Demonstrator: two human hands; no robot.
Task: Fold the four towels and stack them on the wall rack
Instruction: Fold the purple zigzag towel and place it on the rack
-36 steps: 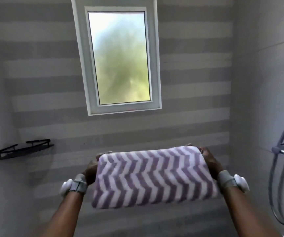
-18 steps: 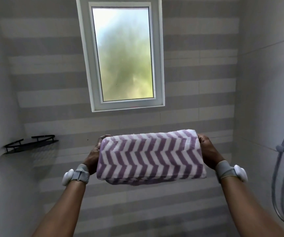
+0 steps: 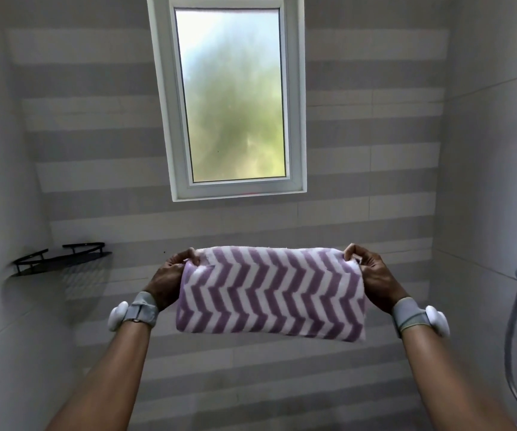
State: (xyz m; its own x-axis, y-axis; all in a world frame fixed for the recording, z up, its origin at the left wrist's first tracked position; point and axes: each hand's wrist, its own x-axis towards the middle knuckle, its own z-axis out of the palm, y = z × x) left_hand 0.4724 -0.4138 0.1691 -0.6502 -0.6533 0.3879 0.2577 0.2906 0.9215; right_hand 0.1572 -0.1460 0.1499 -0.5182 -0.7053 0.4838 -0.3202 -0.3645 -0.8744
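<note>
Against striped tiles [image 3: 375,157], fingers [image 3: 191,256] pinch towel [image 3: 269,290] at top corners.

Dim bathroom, all the light coming from the frosted window [image 3: 234,94] on the far wall.
The glass is blown out pale and blurry green, so my forearms [image 3: 117,368] near the camera look dark. A soft shadow spreads below the black corner rack [image 3: 61,261] on the left. The wide lens bends wall lines at the edges; the towel [image 3: 269,290] looks crisp.
</note>
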